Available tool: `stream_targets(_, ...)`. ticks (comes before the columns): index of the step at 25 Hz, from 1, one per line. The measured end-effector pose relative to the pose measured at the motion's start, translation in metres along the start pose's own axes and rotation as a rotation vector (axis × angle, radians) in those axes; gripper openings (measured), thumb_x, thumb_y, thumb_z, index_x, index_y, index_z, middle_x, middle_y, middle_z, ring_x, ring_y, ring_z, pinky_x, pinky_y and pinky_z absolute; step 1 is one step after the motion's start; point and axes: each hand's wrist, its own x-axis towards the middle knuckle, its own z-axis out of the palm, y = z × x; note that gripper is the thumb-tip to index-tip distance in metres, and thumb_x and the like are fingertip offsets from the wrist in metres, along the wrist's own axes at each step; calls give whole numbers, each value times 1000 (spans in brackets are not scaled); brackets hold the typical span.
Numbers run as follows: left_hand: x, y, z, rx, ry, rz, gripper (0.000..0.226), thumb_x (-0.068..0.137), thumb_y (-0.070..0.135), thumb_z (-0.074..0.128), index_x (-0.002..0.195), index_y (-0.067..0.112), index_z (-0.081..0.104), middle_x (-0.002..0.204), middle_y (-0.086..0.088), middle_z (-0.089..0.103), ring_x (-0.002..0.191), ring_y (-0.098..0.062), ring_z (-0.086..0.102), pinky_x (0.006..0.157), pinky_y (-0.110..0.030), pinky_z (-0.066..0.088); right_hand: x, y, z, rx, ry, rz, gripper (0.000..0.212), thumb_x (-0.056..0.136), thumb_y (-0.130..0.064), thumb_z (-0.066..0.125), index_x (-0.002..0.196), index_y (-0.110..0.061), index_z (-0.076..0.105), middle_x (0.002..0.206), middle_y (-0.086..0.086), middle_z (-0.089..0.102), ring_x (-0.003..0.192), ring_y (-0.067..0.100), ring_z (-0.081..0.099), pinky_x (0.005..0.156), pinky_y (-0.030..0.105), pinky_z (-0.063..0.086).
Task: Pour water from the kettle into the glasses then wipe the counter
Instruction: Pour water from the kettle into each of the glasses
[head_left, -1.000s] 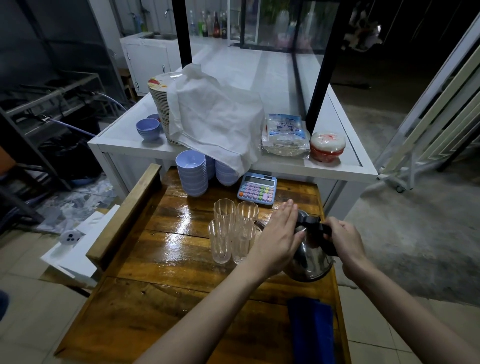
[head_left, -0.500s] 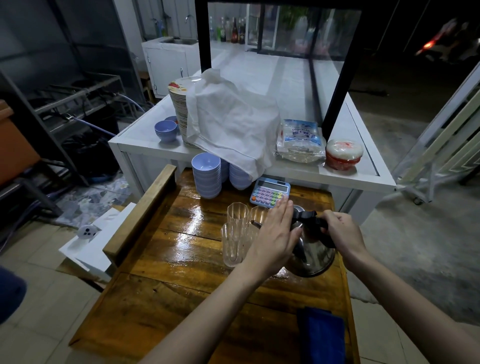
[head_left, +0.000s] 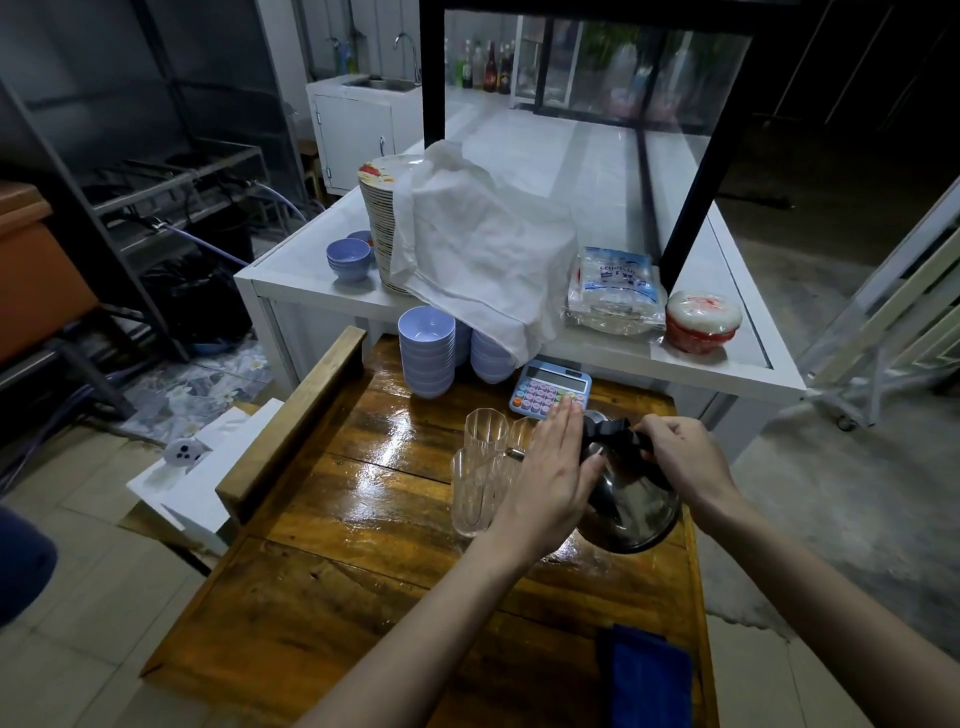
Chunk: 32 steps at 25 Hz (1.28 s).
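A steel kettle (head_left: 636, 512) with a black handle is tilted to the left over the wooden counter (head_left: 363, 519). My right hand (head_left: 683, 460) grips its handle. My left hand (head_left: 550, 475) lies flat with fingers together against the kettle's lid and left side. The spout points at a cluster of clear ribbed glasses (head_left: 475, 486) just left of the kettle; the hand hides some of them. A folded blue cloth (head_left: 644, 675) lies at the counter's near right corner.
A pastel calculator (head_left: 550, 388) and stacks of lilac bowls (head_left: 427, 351) sit at the counter's far end. Behind stands a white table (head_left: 291, 275) with plates under a white cloth (head_left: 483, 254), a packet and a red container (head_left: 702, 322). A wooden rail (head_left: 291, 421) borders the counter's left.
The kettle has tipped further toward the glasses. My left hand has slid up onto the lid. The view has shifted back and to the left.
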Motion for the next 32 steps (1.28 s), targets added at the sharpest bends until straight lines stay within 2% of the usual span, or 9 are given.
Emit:
stream_targets(5,2,-3,3,-14,12,0,63,103,41,24,153,15,-4,162,1,-8,146,-2,-16,119,-22,-8,3,-1,0,-49,9,-30,44,88,-33,49,65,2,65,67,19,67,69,38,63,65,51,52)
stream_targets(8,3,-4,5,-22,22,5,62,103,41,23,153,16,-4,162,1,-8,145,-1,-17,121,-26,-6,5,0,-2,-53,9,-34,45,88,-33,50,64,2,64,66,20,66,63,34,60,58,44,46)
stream_targets(12,4,-3,4,-25,25,-1,62,103,40,24,153,15,-4,162,0,-8,146,-3,-16,121,-26,-6,5,-1,-3,-57,1,-29,42,92,-28,50,61,-3,65,58,10,62,59,26,56,58,36,42)
stream_targets(16,3,-2,4,-48,22,2,62,104,39,24,153,15,-5,162,1,-9,146,-2,-16,120,-25,-6,6,-2,-2,-70,6,-54,43,92,-28,51,64,0,66,64,18,66,66,37,62,61,44,48)
stream_targets(21,3,-4,4,-37,10,5,62,104,39,24,153,15,-6,162,0,-10,146,-2,-16,120,-25,-7,6,-2,-2,-80,4,-61,43,93,-29,50,65,-1,66,67,20,66,70,39,63,66,51,52)
stream_targets(27,4,-3,5,-32,9,5,62,104,38,24,153,14,-5,162,-1,-8,146,-3,-16,119,-22,-9,7,-3,-4,-97,15,-49,42,90,-30,51,54,-9,61,55,6,59,66,37,61,63,52,50)
stream_targets(32,4,-2,2,-47,-1,2,62,104,38,25,153,14,-5,162,0,-9,146,-2,-16,118,-21,-9,8,-3,-5,-104,13,-53,43,89,-31,51,53,-9,58,56,8,58,64,35,58,60,46,45)
